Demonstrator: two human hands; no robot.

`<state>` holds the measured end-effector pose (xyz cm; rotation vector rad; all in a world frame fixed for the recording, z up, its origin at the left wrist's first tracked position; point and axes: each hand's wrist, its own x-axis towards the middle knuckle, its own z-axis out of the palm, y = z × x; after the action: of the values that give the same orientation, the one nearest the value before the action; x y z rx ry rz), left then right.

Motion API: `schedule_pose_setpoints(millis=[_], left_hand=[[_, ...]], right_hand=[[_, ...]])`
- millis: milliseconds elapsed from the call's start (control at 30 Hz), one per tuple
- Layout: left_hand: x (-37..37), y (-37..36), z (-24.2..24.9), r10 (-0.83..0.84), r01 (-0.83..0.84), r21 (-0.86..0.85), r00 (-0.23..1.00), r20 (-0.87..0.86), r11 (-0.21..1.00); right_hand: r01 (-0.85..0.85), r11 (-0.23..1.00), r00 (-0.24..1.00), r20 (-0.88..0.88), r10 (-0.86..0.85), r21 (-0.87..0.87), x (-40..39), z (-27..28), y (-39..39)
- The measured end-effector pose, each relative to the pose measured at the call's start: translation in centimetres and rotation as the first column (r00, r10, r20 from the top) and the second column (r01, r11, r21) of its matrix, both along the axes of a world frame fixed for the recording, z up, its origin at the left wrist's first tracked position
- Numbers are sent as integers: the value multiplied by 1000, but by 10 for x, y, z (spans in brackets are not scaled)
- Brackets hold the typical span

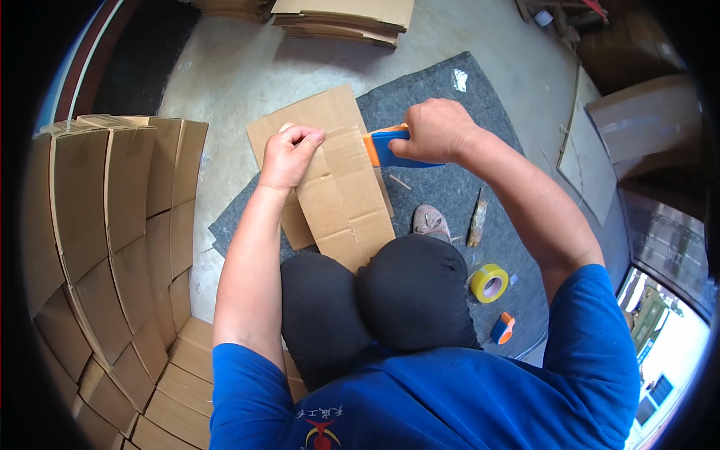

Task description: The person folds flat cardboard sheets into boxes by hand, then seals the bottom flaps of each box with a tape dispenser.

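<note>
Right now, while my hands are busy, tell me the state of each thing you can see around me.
Left hand: closed on the cardboard's edge
Right hand: wrapped around the larger blue-orange tool
Larger blue-orange tool: held, at the cardboard's edge
Cardboard: creased, between the hands and knees
Yellow tape roll: lying on the mat
Smaller blue-orange tool: lying loose
Mat: spread on the floor

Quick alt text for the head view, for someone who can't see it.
A person's right hand holds a blue-and-orange tool at the edge of a cardboard piece, while the left hand grips its upper-left corner. A yellow tape roll lies on a dark mat; cardboard stacks line the left side.
</note>
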<state>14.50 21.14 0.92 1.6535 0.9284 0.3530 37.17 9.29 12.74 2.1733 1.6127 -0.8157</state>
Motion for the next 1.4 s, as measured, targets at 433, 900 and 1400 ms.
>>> schedule_pose_setpoints(millis=[433, 900, 1400], left_hand=[[-9, -32, -14, 618, -417, -796, 783, -70, 439], [-68, -20, -9, 473, -327, 347, 691, -546, 879], [-61, -172, 252, 206, 301, -627, 769, 605, 719]], right_hand=[[-209, 953, 952, 267, 148, 219, -66, -91, -43], [506, 809, 859, -88, -505, 299, -9, -74, -127], [452, 637, 689, -698, 196, 625, -45, 163, -184]])
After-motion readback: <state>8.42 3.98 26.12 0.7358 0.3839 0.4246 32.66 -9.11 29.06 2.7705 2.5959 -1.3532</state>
